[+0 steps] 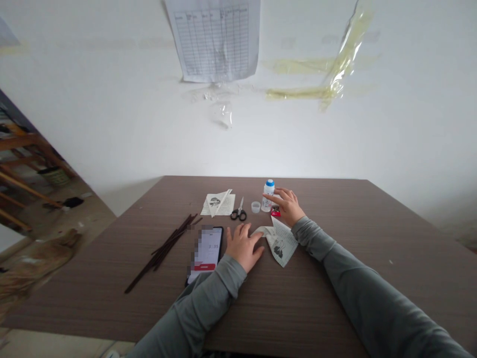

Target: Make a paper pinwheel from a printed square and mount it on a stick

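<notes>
My left hand (244,247) rests low over the table, its fingers spread, with a fingertip at the twisted end of a folded printed paper (282,248). Beside a white bottle with a blue cap (267,197), my right hand (289,206) has its fingers stretched and apart. I cannot tell whether those fingers touch the bottle. A small red packet (275,211) lies partly hidden by that hand. To the bottle's left are a small translucent cup (255,207) and black-handled scissors (238,212).
Another printed paper with a rolled white strip (219,204) lies at the back. A phone (208,251) showing a timer is beside my left forearm. Several thin dark sticks (164,248) lie on the brown table (328,199) at left. A white wall stands behind.
</notes>
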`<state>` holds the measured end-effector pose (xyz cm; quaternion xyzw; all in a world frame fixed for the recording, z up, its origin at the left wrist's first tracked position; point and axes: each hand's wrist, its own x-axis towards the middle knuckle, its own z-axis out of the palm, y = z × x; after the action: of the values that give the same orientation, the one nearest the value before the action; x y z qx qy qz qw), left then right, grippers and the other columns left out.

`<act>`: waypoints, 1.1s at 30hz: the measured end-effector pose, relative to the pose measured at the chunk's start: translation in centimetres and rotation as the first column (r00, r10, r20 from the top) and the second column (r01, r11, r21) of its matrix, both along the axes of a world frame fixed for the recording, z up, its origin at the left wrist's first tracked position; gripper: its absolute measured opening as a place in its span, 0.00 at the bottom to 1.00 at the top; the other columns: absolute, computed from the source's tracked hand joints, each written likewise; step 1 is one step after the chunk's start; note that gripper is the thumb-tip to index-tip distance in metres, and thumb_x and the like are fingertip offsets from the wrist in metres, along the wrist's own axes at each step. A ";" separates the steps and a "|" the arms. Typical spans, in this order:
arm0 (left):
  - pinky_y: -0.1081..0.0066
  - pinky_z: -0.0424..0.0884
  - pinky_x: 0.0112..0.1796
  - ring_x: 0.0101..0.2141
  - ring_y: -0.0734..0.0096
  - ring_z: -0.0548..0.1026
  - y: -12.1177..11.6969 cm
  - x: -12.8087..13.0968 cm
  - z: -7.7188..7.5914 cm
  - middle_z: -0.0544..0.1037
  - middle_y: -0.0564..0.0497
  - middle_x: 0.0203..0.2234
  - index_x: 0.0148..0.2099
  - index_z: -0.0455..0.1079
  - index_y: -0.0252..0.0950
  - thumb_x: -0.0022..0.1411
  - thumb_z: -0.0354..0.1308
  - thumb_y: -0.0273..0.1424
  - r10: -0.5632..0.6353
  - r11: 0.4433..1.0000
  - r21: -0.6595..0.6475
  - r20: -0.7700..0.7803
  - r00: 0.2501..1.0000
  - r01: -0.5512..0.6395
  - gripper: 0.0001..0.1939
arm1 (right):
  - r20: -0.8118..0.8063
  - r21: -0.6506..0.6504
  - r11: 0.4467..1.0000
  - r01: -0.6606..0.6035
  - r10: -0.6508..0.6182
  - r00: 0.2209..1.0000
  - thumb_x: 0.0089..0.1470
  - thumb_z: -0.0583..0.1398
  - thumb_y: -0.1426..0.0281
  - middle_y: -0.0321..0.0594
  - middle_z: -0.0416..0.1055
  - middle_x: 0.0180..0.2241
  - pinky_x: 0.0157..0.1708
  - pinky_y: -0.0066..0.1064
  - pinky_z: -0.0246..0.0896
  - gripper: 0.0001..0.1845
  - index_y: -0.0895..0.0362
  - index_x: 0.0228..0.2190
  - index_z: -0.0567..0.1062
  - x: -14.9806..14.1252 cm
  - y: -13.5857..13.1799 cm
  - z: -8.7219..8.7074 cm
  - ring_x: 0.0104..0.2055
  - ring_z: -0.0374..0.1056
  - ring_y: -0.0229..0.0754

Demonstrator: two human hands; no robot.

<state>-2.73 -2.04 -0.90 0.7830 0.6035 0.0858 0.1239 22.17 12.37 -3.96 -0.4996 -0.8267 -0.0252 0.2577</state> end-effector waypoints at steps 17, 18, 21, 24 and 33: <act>0.11 0.59 0.86 0.86 0.23 0.71 -0.5 0.6 -0.9 0.76 0.33 0.88 0.79 0.87 0.44 0.81 0.78 0.49 -0.021 1.000 0.008 -0.023 1.000 0.021 0.31 | -0.163 0.202 0.961 0.190 -0.158 0.974 0.78 0.64 0.71 0.45 0.87 0.46 0.77 0.64 0.67 0.32 0.36 0.73 0.91 5.1 -4.9 -2.0 0.60 0.75 0.64; 0.11 0.58 0.86 0.87 0.23 0.70 -0.6 0.6 -0.8 0.76 0.32 0.88 0.79 0.87 0.43 0.81 0.78 0.49 -0.017 1.000 0.002 -0.025 1.000 0.017 0.32 | -0.170 0.220 0.951 0.215 -0.180 0.969 0.77 0.65 0.71 0.44 0.85 0.43 0.74 0.62 0.68 0.32 0.36 0.73 0.91 5.3 -5.2 -2.3 0.57 0.75 0.63; 0.11 0.58 0.86 0.87 0.21 0.70 -0.6 0.7 -0.5 0.76 0.32 0.88 0.78 0.88 0.43 0.80 0.80 0.50 -0.012 1.000 0.000 -0.023 1.000 0.012 0.32 | -0.215 0.294 0.919 0.264 -0.205 0.955 0.73 0.69 0.69 0.41 0.84 0.40 0.66 0.55 0.68 0.29 0.37 0.70 0.92 5.5 -5.9 -3.0 0.53 0.74 0.61; 0.10 0.58 0.86 0.87 0.20 0.71 -0.7 0.8 -0.4 0.76 0.32 0.88 0.77 0.89 0.43 0.80 0.80 0.50 -0.010 1.000 -0.003 -0.016 1.000 0.010 0.32 | -0.258 0.330 0.907 0.261 -0.180 0.949 0.73 0.71 0.66 0.41 0.85 0.41 0.66 0.56 0.65 0.23 0.39 0.65 0.94 5.7 -6.3 -3.7 0.53 0.74 0.60; 0.11 0.58 0.86 0.86 0.20 0.70 -0.7 0.9 -0.3 0.76 0.31 0.87 0.77 0.89 0.42 0.80 0.81 0.50 -0.006 1.000 -0.011 -0.010 1.000 0.006 0.32 | -0.337 0.291 0.938 0.188 -0.083 0.938 0.78 0.72 0.42 0.47 0.90 0.40 0.75 0.71 0.66 0.25 0.47 0.37 0.89 5.3 -6.1 -5.0 0.53 0.81 0.66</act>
<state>-1.87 -2.76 -1.22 0.7844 0.6024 0.0781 0.1254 27.45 6.24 -8.95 -0.5051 -0.7220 -0.0953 0.4632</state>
